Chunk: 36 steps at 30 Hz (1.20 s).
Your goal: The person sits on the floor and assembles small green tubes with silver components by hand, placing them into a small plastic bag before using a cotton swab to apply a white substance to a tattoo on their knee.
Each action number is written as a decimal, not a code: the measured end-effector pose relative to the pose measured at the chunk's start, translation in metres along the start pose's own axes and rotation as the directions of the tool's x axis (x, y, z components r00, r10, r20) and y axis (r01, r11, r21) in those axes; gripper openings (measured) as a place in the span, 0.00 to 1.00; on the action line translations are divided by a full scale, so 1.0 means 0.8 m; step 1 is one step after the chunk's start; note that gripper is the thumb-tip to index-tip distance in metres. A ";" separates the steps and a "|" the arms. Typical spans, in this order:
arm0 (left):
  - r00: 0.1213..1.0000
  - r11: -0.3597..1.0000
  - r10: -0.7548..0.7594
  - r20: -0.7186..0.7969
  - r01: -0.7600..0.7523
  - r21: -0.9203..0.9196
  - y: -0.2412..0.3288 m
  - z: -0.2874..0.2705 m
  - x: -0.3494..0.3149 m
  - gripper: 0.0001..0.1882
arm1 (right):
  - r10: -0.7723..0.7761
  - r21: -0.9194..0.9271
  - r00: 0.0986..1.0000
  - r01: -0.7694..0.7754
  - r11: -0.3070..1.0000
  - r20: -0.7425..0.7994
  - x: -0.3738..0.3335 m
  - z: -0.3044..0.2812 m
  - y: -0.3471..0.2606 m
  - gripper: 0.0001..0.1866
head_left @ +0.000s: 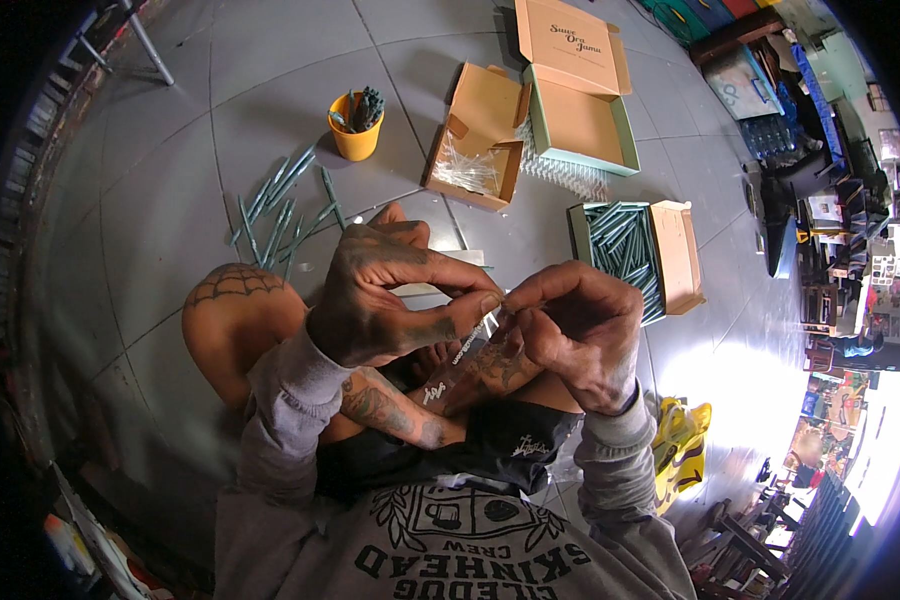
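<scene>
Just above my crossed legs, my left hand [395, 295] and my right hand [585, 330] meet, thumbs and forefingers closed in a pinch. Between them they grip the top end of a clear plastic sleeve [457, 365] with white print. The sleeve hangs down at a slant toward my lap. Whether anything is inside it, I cannot make out. Beyond my left hand, several slim teal pen-like sticks [280, 215] lie loose on the floor. A box of teal sticks [618, 250] stands beyond my right hand.
A yellow cup [356, 135] with dark sticks stands on the grey tiled floor [270, 60]. Farther off are a cardboard box [495, 105] holding clear plastic pieces and an open pale green box [582, 115]. Clear ridged plastic [565, 175] lies between them. A yellow bag [682, 450] sits at right.
</scene>
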<state>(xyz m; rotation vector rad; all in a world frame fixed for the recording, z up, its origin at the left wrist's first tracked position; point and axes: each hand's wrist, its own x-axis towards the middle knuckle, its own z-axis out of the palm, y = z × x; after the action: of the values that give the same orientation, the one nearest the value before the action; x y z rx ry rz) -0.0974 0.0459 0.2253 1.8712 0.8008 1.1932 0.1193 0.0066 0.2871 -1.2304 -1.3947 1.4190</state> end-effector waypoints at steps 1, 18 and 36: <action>1.000 1.000 -0.015 0.001 0.015 -0.012 0.000 0.000 0.000 0.06 | -0.006 0.003 1.000 0.006 1.000 -0.007 0.000 0.001 0.001 0.06; 1.000 0.997 0.005 0.013 -0.006 0.072 0.002 0.000 0.002 0.07 | -0.264 -0.448 0.964 0.218 0.867 -0.042 0.007 0.005 0.003 0.05; 0.941 0.809 -0.298 0.160 0.338 -0.481 0.001 0.002 0.002 0.08 | 0.146 0.217 0.988 -0.154 0.964 0.052 -0.002 0.001 0.008 0.07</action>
<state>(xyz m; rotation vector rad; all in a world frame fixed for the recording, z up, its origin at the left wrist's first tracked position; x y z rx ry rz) -0.0950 0.0462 0.2262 1.2823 0.6485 0.9882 0.1191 0.0044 0.2808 -1.1907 -1.1493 1.6592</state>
